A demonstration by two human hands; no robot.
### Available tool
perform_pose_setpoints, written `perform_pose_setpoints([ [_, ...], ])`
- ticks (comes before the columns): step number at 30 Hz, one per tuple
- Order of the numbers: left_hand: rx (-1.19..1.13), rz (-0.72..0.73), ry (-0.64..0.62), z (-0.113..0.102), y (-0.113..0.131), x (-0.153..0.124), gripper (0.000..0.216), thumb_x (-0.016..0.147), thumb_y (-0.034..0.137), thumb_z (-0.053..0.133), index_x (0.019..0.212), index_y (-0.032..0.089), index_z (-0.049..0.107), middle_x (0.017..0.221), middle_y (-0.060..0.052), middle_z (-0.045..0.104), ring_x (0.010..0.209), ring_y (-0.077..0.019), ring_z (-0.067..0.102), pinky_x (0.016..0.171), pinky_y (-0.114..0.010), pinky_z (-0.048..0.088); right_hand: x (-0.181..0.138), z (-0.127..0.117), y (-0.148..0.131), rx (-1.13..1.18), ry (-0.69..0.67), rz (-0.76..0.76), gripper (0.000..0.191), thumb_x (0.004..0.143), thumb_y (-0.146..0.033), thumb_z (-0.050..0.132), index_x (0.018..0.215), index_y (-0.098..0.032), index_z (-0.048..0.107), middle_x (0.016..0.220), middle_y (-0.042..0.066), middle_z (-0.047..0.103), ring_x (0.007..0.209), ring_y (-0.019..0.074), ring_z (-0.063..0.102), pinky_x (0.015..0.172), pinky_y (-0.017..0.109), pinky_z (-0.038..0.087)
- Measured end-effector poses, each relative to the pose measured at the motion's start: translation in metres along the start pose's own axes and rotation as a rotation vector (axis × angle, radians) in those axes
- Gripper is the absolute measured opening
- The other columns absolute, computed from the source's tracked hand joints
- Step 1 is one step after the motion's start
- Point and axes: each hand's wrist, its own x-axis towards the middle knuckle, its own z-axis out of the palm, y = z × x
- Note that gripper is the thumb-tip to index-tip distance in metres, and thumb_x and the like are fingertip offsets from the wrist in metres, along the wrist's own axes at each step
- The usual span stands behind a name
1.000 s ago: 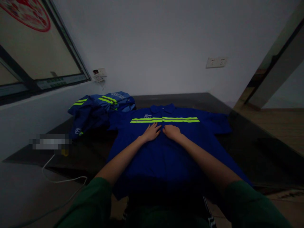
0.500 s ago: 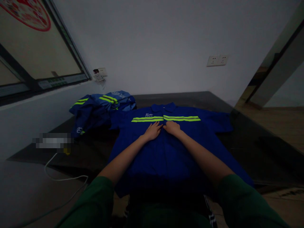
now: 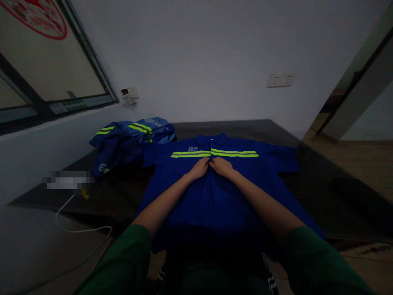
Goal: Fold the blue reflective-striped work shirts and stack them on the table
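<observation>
A blue short-sleeved work shirt (image 3: 184,205) with yellow-green reflective chest bands lies spread face up, collar away from me. My left hand (image 3: 200,167) has its fingers curled at the front opening just below the bands, closed on the shirt's edge. Right beside it, my right hand (image 3: 221,166) is closed on the same front placket from the other side. The fingertips of both hands nearly meet, and whatever small part they pinch is hidden under them. The hem hangs toward me in deep shadow.
A dark table (image 3: 245,126) carries the shirt. At its back left lies a crumpled heap of blue clothing (image 3: 123,143) with reflective bands. A white cable (image 3: 76,231) hangs off the left edge near a blurred object (image 3: 69,180). Sockets (image 3: 280,80) sit on the wall behind.
My left hand's fingers, earlier stretched out on the cloth, are now curled in at the placket. My right hand stays in nearly the same place.
</observation>
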Motion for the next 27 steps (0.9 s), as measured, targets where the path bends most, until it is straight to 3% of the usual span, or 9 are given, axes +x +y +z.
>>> perform_pose_setpoints([
  [3, -0.019, 0.033, 0.040, -0.001, 0.003, -0.004, 0.050, 0.094, 0.016, 0.030, 0.143, 0.012, 0.038, 0.149, -0.014, 0.038, 0.139, -0.0198, 0.034, 0.115, -0.039, 0.028, -0.001, -0.001, 0.005, 0.001, 0.002, -0.086, 0.044, 0.100, -0.036, 0.032, 0.121, -0.008, 0.060, 0.126, 0.019, 0.058, 0.119, 0.0248, 0.052, 0.097, 0.033, 0.040],
  [6, 0.007, 0.066, -0.048, -0.005, 0.012, -0.011, 0.046, 0.098, 0.027, 0.029, 0.141, 0.018, 0.044, 0.153, -0.011, 0.032, 0.142, -0.0233, 0.027, 0.115, -0.047, 0.023, -0.024, -0.008, 0.016, 0.036, -0.007, -0.215, 0.037, 0.098, -0.026, 0.039, 0.124, -0.009, 0.059, 0.126, 0.017, 0.058, 0.119, 0.0240, 0.051, 0.103, 0.036, 0.035],
  [10, 0.116, -0.012, -0.171, -0.012, 0.031, -0.022, 0.050, 0.099, 0.039, 0.029, 0.145, 0.022, 0.038, 0.156, -0.012, 0.026, 0.144, -0.0308, 0.021, 0.113, -0.061, 0.013, -0.119, -0.024, 0.027, 0.298, 0.108, -0.331, 0.033, 0.093, -0.026, 0.048, 0.121, -0.014, 0.062, 0.129, 0.013, 0.057, 0.123, 0.0238, 0.048, 0.107, 0.039, 0.034],
  [13, 0.172, -0.034, -0.164, -0.012, 0.045, -0.033, 0.052, 0.099, 0.041, 0.030, 0.145, 0.018, 0.037, 0.156, -0.014, 0.025, 0.145, -0.0318, 0.015, 0.114, -0.061, 0.007, -0.213, -0.016, 0.023, 0.741, -0.110, -0.387, 0.033, 0.095, -0.040, 0.045, 0.105, -0.020, 0.069, 0.113, 0.008, 0.066, 0.106, 0.0193, 0.060, 0.095, 0.034, 0.046],
  [16, 0.137, -0.059, -0.180, -0.007, 0.056, -0.043, 0.057, 0.098, 0.045, 0.030, 0.149, 0.020, 0.030, 0.158, -0.013, 0.018, 0.146, -0.0304, 0.011, 0.115, -0.056, 0.009, -0.278, 0.037, 0.019, 1.064, -0.566, -0.202, 0.045, 0.090, -0.055, 0.048, 0.090, -0.017, 0.072, 0.085, 0.007, 0.071, 0.078, 0.0186, 0.067, 0.072, 0.031, 0.054],
  [18, 0.118, -0.073, -0.190, -0.003, 0.059, -0.047, 0.059, 0.098, 0.047, 0.029, 0.151, 0.022, 0.023, 0.159, -0.012, 0.013, 0.146, -0.0298, 0.009, 0.116, -0.054, 0.010, -0.296, 0.091, 0.019, 1.220, -0.484, 0.057, 0.051, 0.083, -0.063, 0.053, 0.094, -0.016, 0.071, 0.086, 0.009, 0.072, 0.081, 0.0222, 0.068, 0.075, 0.036, 0.054],
  [21, 0.155, -0.068, -0.194, 0.000, 0.057, -0.045, 0.059, 0.098, 0.047, 0.028, 0.152, 0.023, 0.020, 0.159, -0.010, 0.010, 0.146, -0.0285, 0.008, 0.117, -0.051, 0.009, -0.291, 0.161, 0.020, 1.587, -0.250, 0.378, 0.059, 0.076, -0.063, 0.062, 0.117, -0.021, 0.063, 0.115, 0.014, 0.067, 0.099, 0.0266, 0.066, 0.083, 0.043, 0.053],
  [24, 0.207, -0.059, -0.202, 0.001, 0.051, -0.034, 0.059, 0.099, 0.047, 0.025, 0.152, 0.024, 0.017, 0.160, -0.009, 0.009, 0.146, -0.0265, 0.009, 0.117, -0.050, 0.010, -0.272, 0.189, 0.014, 1.923, -0.100, 0.514, 0.058, 0.064, -0.048, 0.080, 0.113, -0.024, 0.063, 0.123, 0.012, 0.063, 0.111, 0.0281, 0.061, 0.093, 0.045, 0.048],
  [27, 0.223, -0.046, -0.199, 0.002, 0.044, -0.023, 0.059, 0.098, 0.049, 0.022, 0.152, 0.025, 0.016, 0.160, -0.007, 0.009, 0.147, -0.0245, 0.008, 0.117, -0.049, 0.010, -0.259, 0.191, 0.002, 2.131, -0.046, 0.648, 0.044, 0.052, -0.034, 0.089, 0.086, -0.021, 0.066, 0.097, 0.005, 0.070, 0.100, 0.0255, 0.064, 0.095, 0.047, 0.046],
])
